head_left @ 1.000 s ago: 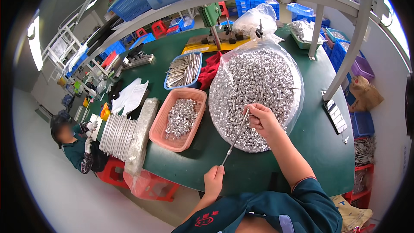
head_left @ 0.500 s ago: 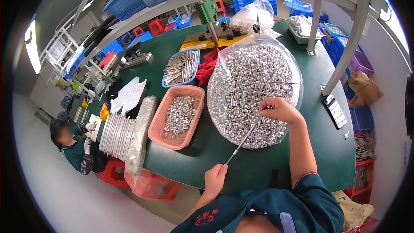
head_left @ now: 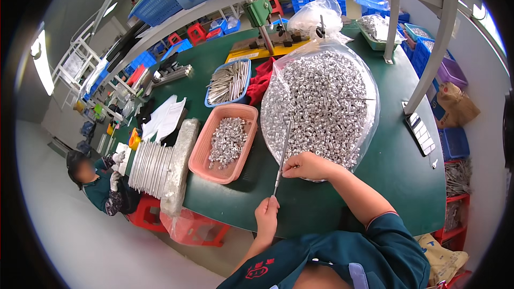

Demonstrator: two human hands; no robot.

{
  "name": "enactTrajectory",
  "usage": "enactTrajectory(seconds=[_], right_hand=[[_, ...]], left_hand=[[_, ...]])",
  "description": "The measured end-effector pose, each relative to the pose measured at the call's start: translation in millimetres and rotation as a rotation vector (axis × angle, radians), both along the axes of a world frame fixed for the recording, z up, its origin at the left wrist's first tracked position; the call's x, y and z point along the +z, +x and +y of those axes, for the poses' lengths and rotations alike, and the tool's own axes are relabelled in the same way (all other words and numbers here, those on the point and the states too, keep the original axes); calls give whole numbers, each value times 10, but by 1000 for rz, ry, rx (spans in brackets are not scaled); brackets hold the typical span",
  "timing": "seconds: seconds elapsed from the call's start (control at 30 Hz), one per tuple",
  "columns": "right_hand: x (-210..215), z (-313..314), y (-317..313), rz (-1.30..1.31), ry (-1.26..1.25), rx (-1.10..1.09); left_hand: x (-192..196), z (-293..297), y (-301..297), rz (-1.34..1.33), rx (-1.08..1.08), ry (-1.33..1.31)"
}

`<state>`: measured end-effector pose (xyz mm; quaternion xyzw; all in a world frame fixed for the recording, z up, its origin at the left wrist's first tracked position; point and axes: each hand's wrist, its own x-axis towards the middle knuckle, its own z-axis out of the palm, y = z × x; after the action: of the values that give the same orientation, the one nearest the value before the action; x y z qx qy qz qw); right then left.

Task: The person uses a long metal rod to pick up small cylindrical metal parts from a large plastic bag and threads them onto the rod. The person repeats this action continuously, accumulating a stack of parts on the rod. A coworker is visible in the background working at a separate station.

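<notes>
My left hand [head_left: 266, 218] is closed around the lower end of a thin metal rod [head_left: 286, 142], which slants up toward the bag. My right hand [head_left: 308, 166] is pinched at the rod's lower half, just above the left hand. A slightly thicker sleeve-like part shows on the rod near those fingertips; any small piece between them is hidden. Behind the hands lies a large open clear plastic bag [head_left: 373, 123] heaped with small silvery metal rings [head_left: 326, 107]. Left of it, a pink basket [head_left: 198, 163] holds more small metal pieces [head_left: 227, 142].
A blue basket of metal rods [head_left: 229, 81] and a red cloth [head_left: 261, 80] lie farther back, before a green bench press [head_left: 259, 12]. A row of long rods [head_left: 151, 168] lies left. A phone [head_left: 419, 134] rests right, by a shelf post [head_left: 433, 43]. Another person [head_left: 99, 190] sits left.
My right hand has moved down and left along the rod, from its far tip to near my left hand. The rod now stands steeper, its tip farther left.
</notes>
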<state>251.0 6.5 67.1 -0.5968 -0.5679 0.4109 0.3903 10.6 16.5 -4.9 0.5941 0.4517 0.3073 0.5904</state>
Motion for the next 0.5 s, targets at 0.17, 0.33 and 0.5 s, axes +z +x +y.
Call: enactTrajectory(seconds=[0.17, 0.33, 0.5], right_hand=[[100, -58, 437, 629, -126, -401], [33, -72, 683, 1034, -27, -488], [-70, -87, 791, 1206, 42, -322]], left_hand=[[4, -13, -7, -7, -34, 22], [90, -74, 36, 97, -80, 170], [157, -107, 31, 135, -107, 201]])
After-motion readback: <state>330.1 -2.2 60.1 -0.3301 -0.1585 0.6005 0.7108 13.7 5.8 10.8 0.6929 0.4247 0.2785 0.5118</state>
